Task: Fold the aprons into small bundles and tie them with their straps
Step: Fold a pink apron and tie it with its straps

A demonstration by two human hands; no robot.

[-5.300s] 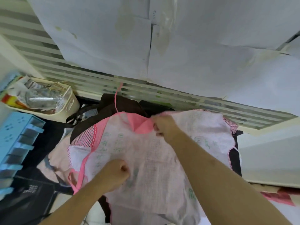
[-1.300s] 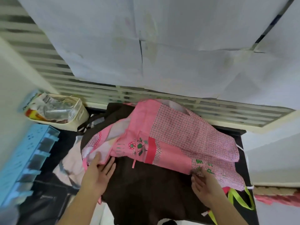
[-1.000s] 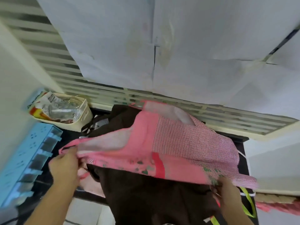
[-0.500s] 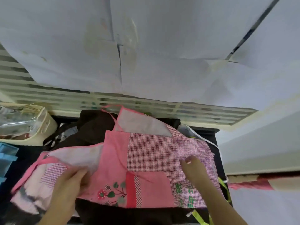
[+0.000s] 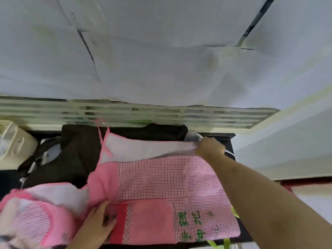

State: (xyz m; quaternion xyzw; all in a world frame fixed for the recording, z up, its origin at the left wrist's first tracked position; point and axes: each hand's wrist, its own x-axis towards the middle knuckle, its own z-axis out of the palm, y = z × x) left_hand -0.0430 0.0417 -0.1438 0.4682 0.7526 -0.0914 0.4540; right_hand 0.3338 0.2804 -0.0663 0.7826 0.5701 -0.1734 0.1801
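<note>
A pink apron [image 5: 161, 178] with a checked panel and green lettering lies spread over dark brown cloth [image 5: 79, 153] on the black table. My right hand [image 5: 210, 146] reaches to the far right and pinches the pale inner edge of the apron's far layer. My left hand [image 5: 97, 225] rests flat with straight fingers on the apron's near left part, beside the red stripe. A thin pink strap [image 5: 100, 130] runs up from the apron's far left corner.
A cream basket [image 5: 12, 142] stands at the far left against a slatted window sill [image 5: 136, 115]. Paper sheets cover the window above. Another crumpled pink and white cloth [image 5: 32, 218] lies at the near left. Yellow-green ribbons [image 5: 226, 243] poke out at the near right.
My right hand has moved from the checked panel to the far right edge and taken hold of the pale layer. My left hand has slid right toward the red stripe.
</note>
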